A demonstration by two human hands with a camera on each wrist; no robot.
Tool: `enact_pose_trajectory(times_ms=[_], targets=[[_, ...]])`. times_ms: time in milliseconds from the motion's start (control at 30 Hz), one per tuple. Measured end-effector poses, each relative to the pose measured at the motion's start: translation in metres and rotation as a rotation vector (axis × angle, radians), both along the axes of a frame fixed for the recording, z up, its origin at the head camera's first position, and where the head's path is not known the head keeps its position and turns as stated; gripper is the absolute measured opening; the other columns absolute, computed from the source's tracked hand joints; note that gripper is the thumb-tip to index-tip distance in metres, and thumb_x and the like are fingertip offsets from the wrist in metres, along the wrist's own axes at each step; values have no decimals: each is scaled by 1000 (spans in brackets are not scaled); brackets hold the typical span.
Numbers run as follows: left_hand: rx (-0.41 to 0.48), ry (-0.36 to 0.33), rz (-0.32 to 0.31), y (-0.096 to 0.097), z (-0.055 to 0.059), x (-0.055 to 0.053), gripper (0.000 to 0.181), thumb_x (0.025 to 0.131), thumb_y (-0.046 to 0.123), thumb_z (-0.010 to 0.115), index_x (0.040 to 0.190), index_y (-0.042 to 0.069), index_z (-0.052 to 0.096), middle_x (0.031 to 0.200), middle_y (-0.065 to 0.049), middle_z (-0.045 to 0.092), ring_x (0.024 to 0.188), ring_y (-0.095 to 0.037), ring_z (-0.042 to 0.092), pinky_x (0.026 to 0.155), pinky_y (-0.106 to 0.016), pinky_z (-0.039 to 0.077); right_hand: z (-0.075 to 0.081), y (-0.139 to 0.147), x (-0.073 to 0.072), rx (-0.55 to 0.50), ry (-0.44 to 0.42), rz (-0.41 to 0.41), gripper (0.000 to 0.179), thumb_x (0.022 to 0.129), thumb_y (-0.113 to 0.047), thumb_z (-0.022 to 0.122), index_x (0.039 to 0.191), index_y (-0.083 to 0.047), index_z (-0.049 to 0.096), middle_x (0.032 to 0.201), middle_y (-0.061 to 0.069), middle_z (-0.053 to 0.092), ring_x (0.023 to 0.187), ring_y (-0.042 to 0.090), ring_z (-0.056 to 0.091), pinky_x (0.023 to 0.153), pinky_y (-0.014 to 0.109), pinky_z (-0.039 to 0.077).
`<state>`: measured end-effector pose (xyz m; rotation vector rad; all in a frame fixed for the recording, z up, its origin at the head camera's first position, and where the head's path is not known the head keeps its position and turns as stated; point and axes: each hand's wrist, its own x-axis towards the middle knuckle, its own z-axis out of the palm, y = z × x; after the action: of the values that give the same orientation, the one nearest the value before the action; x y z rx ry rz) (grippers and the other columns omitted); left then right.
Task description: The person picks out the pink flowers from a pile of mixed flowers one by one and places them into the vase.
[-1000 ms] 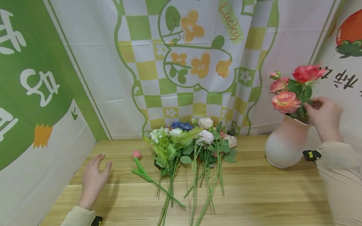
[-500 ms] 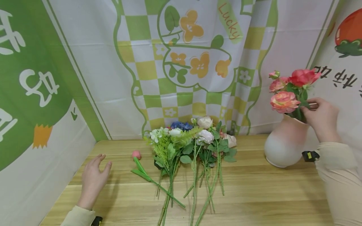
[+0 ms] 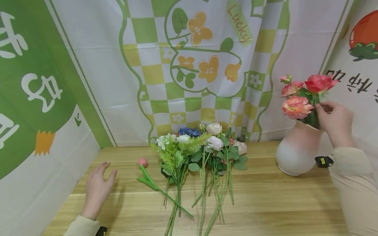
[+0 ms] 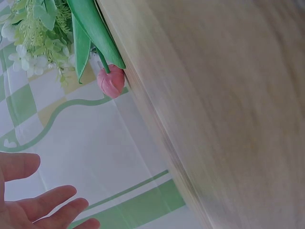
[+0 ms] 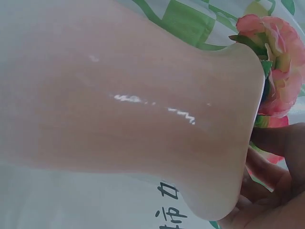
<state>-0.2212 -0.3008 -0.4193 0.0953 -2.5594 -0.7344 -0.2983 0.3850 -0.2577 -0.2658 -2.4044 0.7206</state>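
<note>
At the right, my right hand (image 3: 337, 123) pinches the stem of a red rose (image 3: 320, 83) at the mouth of a pink-and-white vase (image 3: 298, 150). The lower stem is hidden inside the vase. Beside the red bloom, pink-orange roses (image 3: 296, 107) with a small bud lean left out of the same mouth. In the right wrist view the hand (image 5: 274, 176) is against the vase rim (image 5: 252, 119), its fingertips partly hidden. My left hand (image 3: 98, 188) hovers or rests at the table's left with fingers spread, holding nothing, left of a pink tulip (image 3: 143, 162).
Several flowers lie in a bunch mid-table: white blooms (image 3: 214, 143), a blue one (image 3: 190, 131), and green fern sprays (image 3: 168, 159), their stems (image 3: 203, 196) pointing to the front edge. Printed cloth (image 3: 206, 108) hangs close behind the wooden table (image 3: 265, 203).
My right hand and the red rose have moved slightly left and down over the second. In the last half second the bloom shifted a little right. The left hand has stayed put.
</note>
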Motion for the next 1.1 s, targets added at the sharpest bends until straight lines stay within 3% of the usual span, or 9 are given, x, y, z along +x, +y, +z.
enact_pose_trajectory(times_ms=[200,467,567,633,700,800,867,933,1100], targets=[[-1,-3,-2,0,0,0,47,96,22,53,128,-12,48,137,-33,42,121,-53,37,99,-65,28,4,-1,-1,-36,24,-1,52,96,-38,46,122,5,60,113,30,61,61,-21,32,50,2,31],[4,-10,-8,0,-1,0,48,96,21,54,129,-12,47,137,-33,42,122,-53,37,99,-65,28,5,-1,-4,-48,14,-24,52,95,-40,48,121,2,62,113,28,63,61,-18,33,49,2,32],[4,-9,-5,-1,-1,0,48,95,21,54,128,-12,47,137,-34,42,122,-53,37,99,-65,29,5,0,-2,-61,-8,-23,52,93,-42,51,119,1,64,86,3,71,60,-16,37,48,6,37],[3,-3,-4,-1,-1,0,47,95,21,54,128,-12,48,136,-33,42,122,-53,38,99,-65,29,5,1,-1,-75,-30,-22,53,92,-44,53,117,1,65,68,-21,61,60,-16,38,48,9,39],[4,2,-4,0,-1,-1,47,95,21,55,128,-12,48,136,-34,42,121,-52,38,98,-65,29,5,2,0,-77,-54,-25,52,91,-44,53,115,1,66,66,-23,61,60,-12,42,48,13,42],[5,5,-8,0,0,0,47,95,21,54,128,-13,48,136,-34,42,121,-53,38,98,-65,29,4,3,1,-65,-99,-14,52,92,-40,52,116,4,64,89,8,73,77,8,53,48,15,41],[7,5,-10,0,1,0,47,95,20,54,128,-13,48,136,-34,42,121,-53,38,98,-65,29,2,3,2,-51,-118,-5,50,93,-35,50,117,6,63,113,29,63,89,23,53,49,16,41],[8,4,-12,0,1,0,48,95,21,54,128,-13,47,136,-34,42,121,-53,38,98,-65,29,1,4,2,-62,-138,12,51,93,-34,50,119,8,60,119,33,57,100,34,50,49,14,40],[12,5,-12,0,1,1,48,95,21,54,128,-14,47,136,-34,42,121,-53,37,98,-65,29,0,6,2,-99,-168,29,58,94,-39,48,125,10,55,121,35,55,104,37,50,48,11,40]])
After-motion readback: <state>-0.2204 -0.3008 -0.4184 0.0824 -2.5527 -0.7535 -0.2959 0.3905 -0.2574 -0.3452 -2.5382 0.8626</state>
